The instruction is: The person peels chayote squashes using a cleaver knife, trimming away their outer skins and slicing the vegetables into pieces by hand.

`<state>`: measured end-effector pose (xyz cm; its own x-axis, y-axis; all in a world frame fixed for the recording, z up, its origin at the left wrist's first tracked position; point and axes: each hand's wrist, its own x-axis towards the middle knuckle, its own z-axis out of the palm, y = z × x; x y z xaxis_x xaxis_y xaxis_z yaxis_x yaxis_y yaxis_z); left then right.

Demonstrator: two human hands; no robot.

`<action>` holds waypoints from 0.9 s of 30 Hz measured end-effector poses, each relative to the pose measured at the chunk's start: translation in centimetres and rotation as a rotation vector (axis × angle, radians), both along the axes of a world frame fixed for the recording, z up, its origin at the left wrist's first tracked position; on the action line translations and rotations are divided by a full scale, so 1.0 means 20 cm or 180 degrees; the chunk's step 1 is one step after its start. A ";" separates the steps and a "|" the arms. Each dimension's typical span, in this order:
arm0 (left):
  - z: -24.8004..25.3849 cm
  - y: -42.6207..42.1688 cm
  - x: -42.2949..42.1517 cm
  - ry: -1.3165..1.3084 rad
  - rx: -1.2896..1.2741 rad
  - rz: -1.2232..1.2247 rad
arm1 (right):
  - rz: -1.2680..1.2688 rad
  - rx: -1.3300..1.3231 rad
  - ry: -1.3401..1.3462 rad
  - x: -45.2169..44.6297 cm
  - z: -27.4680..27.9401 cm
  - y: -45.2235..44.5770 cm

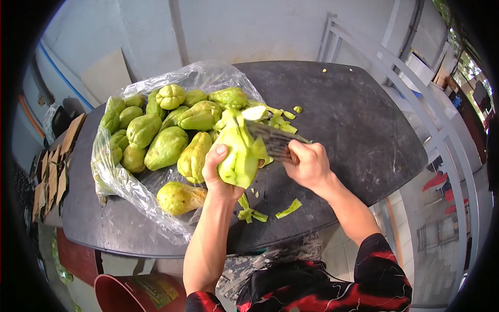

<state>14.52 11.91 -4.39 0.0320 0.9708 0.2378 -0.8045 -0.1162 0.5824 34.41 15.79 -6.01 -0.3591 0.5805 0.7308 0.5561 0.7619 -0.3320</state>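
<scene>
Your left hand (217, 174) is wrapped around the partly peeled chayote (236, 156), raised over the table (332, 114); your right hand (309, 164) is closed on the knife (270, 139), its blurred blade beside the fruit. Unpeeled chayotes (166, 148) crowd left of your left hand. Bare tabletop opens beyond your right, with the near edge beneath your forearms.

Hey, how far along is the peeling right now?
Some peeling looks done: loose strips lie on the table. The left hand holds a mostly bare green fruit; the right hand holds a blurred knife by it. Most seems left: many unpeeled fruits sit on the plastic bag.
</scene>
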 end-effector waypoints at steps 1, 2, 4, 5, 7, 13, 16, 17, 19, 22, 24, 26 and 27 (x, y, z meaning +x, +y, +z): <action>0.00 0.00 0.01 -0.0026 -0.0046 -0.0021 | -0.0168 -0.0018 -0.0019 0.00 0.00 0.02; -0.01 0.01 0.00 0.0019 0.0040 -0.0137 | -0.0439 -0.0538 -0.0266 0.03 0.03 0.03; -0.02 0.00 0.01 0.0011 -0.0027 -0.0156 | -0.0576 -0.0570 -0.0247 0.06 0.03 0.04; -0.02 0.00 0.01 -0.0001 -0.0108 -0.0149 | -0.0615 -0.0611 -0.0224 0.07 0.04 0.04; -0.02 0.02 0.01 -0.0096 -0.0130 -0.0083 | -0.0650 -0.0774 -0.0249 0.07 0.04 0.05; 0.03 0.05 0.03 -0.0788 -0.1137 0.0711 | -0.0353 -0.0677 -0.0232 0.03 0.01 0.01; -0.01 0.07 0.01 -0.0660 -0.1082 0.0558 | 0.0059 -0.0034 -0.0302 0.00 -0.01 -0.01; -0.02 0.07 0.01 -0.0656 -0.1029 0.0409 | 0.0059 -0.0042 -0.0303 0.01 -0.01 -0.01; 0.02 0.03 0.00 -0.0863 -0.1306 0.0186 | 0.0384 0.0385 -0.0560 0.02 0.01 -0.03; -0.05 0.03 -0.06 -0.0774 -0.0861 -0.0240 | 0.0495 0.0684 -0.0645 0.00 0.01 -0.04; -0.07 0.05 -0.07 -0.0921 -0.0928 -0.0273 | 0.0518 0.0917 -0.0725 -0.01 0.02 -0.06; -0.08 0.06 -0.06 -0.1019 -0.0969 -0.0263 | 0.0509 0.0951 -0.0766 -0.02 0.02 -0.07; -0.08 0.07 -0.06 -0.1068 -0.0990 -0.0257 | 0.0496 0.0988 -0.0810 -0.02 0.02 -0.07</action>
<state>13.25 13.22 -5.93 0.0814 0.9952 -0.0542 -0.9538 0.0935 0.2855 33.93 14.35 -5.55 -0.6164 0.2715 0.7391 0.4609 0.8855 0.0591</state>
